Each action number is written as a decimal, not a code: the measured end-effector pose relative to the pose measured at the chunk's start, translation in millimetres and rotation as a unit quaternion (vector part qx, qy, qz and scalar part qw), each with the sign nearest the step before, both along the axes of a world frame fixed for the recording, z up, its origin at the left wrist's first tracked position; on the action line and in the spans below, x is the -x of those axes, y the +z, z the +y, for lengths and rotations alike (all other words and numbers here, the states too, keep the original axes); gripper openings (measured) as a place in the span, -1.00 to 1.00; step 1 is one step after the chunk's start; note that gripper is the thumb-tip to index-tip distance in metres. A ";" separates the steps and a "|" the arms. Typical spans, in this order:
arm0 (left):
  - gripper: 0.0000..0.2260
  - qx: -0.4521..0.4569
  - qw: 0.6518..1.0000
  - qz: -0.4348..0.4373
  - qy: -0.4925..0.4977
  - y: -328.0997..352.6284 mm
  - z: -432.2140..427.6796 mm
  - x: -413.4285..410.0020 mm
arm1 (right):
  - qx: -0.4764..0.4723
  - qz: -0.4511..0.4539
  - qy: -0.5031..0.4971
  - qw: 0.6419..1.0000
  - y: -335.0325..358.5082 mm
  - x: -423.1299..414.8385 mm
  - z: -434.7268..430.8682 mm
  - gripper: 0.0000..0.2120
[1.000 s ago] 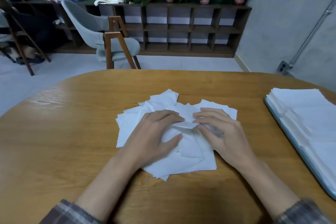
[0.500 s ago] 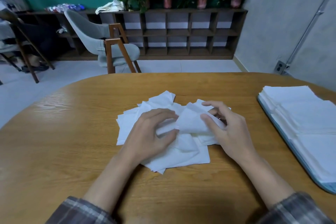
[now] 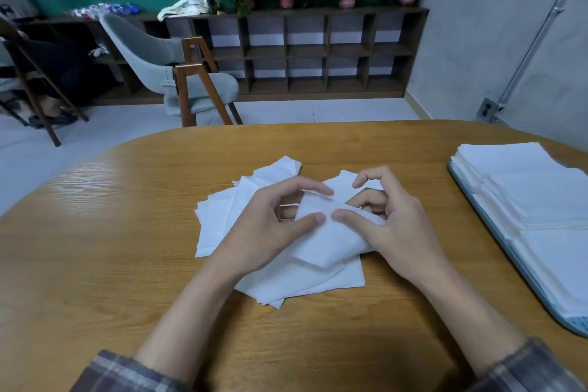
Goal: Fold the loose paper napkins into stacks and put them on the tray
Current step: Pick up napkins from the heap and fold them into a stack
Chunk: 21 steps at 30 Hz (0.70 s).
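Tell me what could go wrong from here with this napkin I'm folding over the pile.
1. The left hand and right hand both pinch the napkin; paper this thin may tear or fold crooked if the pulls are uneven.
2. The loose pile lies splayed right beneath it, so another sheet could get caught and dragged along.
3. The folded stacks seem to cover most of the tray; a new stack may sit unevenly or slide.

both hands, left hand [image 3: 270,226] and right hand [image 3: 394,226], pinch one paper napkin [image 3: 327,239] above the loose napkin pile [image 3: 222,216] on the wooden desk [image 3: 111,264]; folded napkin stacks [image 3: 525,200] fill the tray [image 3: 521,270] at right.
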<state>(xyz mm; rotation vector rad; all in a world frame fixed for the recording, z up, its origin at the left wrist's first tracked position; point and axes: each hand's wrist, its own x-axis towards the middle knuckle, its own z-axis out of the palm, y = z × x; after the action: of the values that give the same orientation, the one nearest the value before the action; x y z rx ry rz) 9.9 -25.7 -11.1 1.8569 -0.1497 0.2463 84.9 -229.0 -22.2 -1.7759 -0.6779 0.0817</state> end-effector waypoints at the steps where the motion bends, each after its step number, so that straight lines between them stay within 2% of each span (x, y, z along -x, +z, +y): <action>1: -0.89 -0.004 1.000 -0.002 0.022 -3.9 1.1 -1.8 | -0.015 0.023 0.000 1.000 1.6 -1.7 -1.6 -0.59; 2: -0.95 -0.004 0.999 -0.009 0.050 -5.0 2.6 -2.2 | -0.035 0.047 0.003 0.998 3.8 -3.7 -3.7 -0.55; 4: -0.89 0.010 0.993 -0.031 0.113 -10.7 8.3 -4.1 | -0.080 0.091 0.020 0.992 6.4 -7.4 -8.1 -0.56; 7: -0.83 0.082 0.978 -0.046 0.185 -17.8 10.6 -4.9 | -0.122 0.106 0.056 0.985 3.5 -11.8 -9.9 -0.67; 10: -0.79 0.078 0.974 -0.064 0.204 -19.7 8.1 -5.6 | -0.111 0.102 0.084 0.985 -0.3 -12.5 -9.1 -0.81; 13: -0.76 0.005 0.982 -0.078 0.172 -21.5 3.3 -4.6 | -0.039 0.066 0.057 0.995 -2.1 -11.0 -5.3 -0.87; 16: -0.82 -0.149 0.964 -0.137 0.170 -26.2 8.2 -3.1 | -0.025 0.042 -0.041 0.998 -6.6 -13.1 -3.8 -0.86; 19: -0.66 -0.285 0.945 -0.068 0.145 -31.8 18.3 -2.6 | -0.039 0.017 -0.122 0.992 -11.1 -19.7 -8.5 -0.82; 21: -0.69 -0.330 0.934 -0.034 0.134 -33.4 18.6 -2.9 | -0.042 0.014 -0.140 0.989 -12.4 -23.2 -11.5 -0.80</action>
<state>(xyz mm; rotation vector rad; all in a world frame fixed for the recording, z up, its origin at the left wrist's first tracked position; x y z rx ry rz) 12.8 -7.0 -44.5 2.5435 -0.0207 0.4947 108.1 -240.5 -34.6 -1.7688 -0.4011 -0.1117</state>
